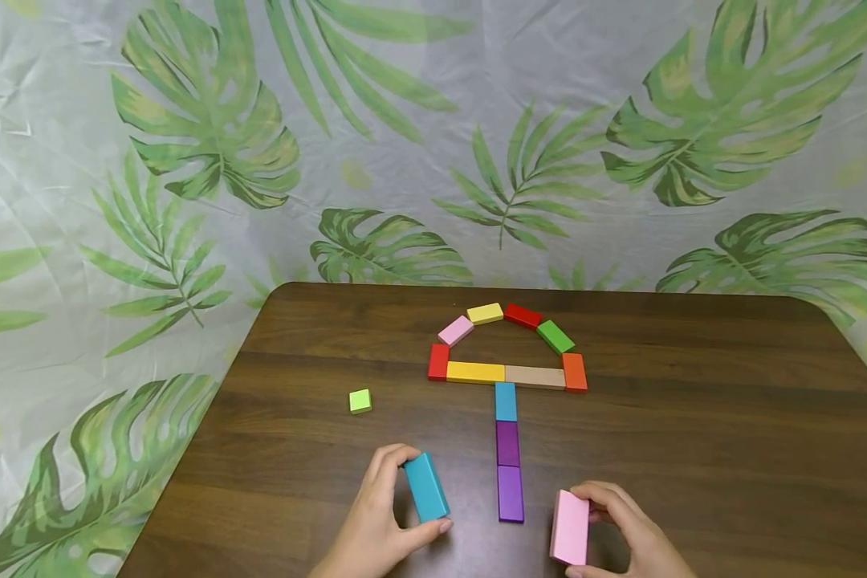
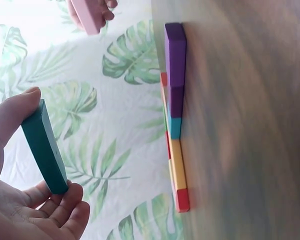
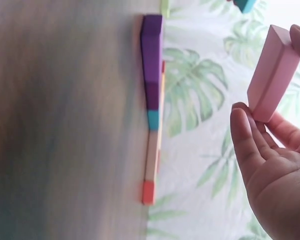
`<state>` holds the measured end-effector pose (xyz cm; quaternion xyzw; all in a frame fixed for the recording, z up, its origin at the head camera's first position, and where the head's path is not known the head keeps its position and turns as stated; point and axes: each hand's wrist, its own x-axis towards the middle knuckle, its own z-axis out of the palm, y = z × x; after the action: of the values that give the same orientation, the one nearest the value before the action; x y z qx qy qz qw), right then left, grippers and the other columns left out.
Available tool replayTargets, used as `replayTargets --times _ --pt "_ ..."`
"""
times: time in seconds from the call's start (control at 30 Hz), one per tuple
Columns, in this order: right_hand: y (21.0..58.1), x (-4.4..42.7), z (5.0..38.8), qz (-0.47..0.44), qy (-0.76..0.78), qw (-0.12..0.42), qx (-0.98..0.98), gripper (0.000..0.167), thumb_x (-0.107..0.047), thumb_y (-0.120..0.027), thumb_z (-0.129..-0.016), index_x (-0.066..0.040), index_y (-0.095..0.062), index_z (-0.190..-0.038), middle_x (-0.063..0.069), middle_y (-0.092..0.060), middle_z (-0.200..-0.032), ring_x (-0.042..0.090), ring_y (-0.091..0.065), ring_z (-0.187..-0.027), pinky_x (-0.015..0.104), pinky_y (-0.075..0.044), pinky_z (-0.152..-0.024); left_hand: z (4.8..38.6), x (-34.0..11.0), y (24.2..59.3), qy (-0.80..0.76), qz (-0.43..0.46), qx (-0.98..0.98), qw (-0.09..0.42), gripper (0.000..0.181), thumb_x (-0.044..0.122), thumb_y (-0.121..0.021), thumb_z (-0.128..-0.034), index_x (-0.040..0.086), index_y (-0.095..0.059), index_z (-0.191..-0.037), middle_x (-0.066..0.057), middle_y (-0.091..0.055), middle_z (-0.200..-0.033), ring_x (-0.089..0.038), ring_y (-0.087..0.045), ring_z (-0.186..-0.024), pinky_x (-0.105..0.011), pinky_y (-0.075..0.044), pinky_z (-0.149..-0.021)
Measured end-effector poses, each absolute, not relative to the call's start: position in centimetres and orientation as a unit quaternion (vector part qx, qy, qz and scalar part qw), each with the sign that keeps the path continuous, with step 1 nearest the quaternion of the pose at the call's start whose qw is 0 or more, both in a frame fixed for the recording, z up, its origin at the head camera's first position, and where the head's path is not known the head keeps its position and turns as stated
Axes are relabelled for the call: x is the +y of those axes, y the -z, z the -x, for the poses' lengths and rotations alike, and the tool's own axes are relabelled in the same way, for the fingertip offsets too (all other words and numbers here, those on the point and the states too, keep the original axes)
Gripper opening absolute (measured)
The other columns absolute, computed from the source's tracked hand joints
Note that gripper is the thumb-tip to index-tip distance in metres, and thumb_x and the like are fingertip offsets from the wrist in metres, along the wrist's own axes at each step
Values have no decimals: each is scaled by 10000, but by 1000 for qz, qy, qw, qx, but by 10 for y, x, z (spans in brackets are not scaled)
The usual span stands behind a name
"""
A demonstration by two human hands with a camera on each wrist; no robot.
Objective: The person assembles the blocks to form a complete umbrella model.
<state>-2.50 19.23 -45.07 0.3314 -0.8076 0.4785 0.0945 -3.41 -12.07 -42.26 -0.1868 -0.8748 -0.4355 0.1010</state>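
Observation:
My left hand point(image 1: 379, 514) pinches a teal block point(image 1: 427, 487) by its two ends, between thumb and fingers; the left wrist view shows this teal block point(image 2: 45, 150) held above the table. On the right, my right hand point(image 1: 628, 530) grips a pink block point(image 1: 570, 527) the same way, and the right wrist view has the pink block point(image 3: 274, 75) off the table too. Between the hands runs a column of a blue block point(image 1: 506, 401), a dark purple block point(image 1: 507, 444) and a lighter purple block point(image 1: 510, 494), laid end to end.
Above the column, a yellow block point(image 1: 476, 372) and a beige block point(image 1: 535, 376) form a straight row. Red, pink, pale yellow, green and orange blocks arch over it. A lime green cube point(image 1: 360, 400) sits left on the brown table point(image 1: 715, 425). Behind hangs a leaf-print cloth point(image 1: 405, 160).

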Motion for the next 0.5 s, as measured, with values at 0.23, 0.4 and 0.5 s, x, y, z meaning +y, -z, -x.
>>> replayTargets --times 0.23,0.4,0.5 --pt "462 186 26 -368 -493 73 -785 779 -183 -846 -586 56 -429 -1199 52 -443 -1151 84 -447 -982 149 -398 -804 31 -115 430 424 182 -884 78 694 448 -766 -650 90 -431 -1141 78 -408 -1113 -110 -419 -999 -359 -443 -798" --pt "470 179 26 -387 -503 68 -770 769 -209 -837 -601 69 -433 -1193 63 -445 -1148 90 -465 -971 153 -409 -794 28 -113 434 406 173 -897 35 700 491 -741 -658 98 -403 -1129 46 -408 -1095 -136 -423 -969 -340 -440 -792" --pt "473 176 24 -384 -508 53 -769 743 -187 -829 -614 62 -433 -1191 61 -446 -1142 99 -479 -954 172 -430 -770 26 -112 437 396 175 -901 20 700 500 -733 -662 87 -395 -1114 42 -403 -1069 -136 -420 -931 -328 -440 -771"
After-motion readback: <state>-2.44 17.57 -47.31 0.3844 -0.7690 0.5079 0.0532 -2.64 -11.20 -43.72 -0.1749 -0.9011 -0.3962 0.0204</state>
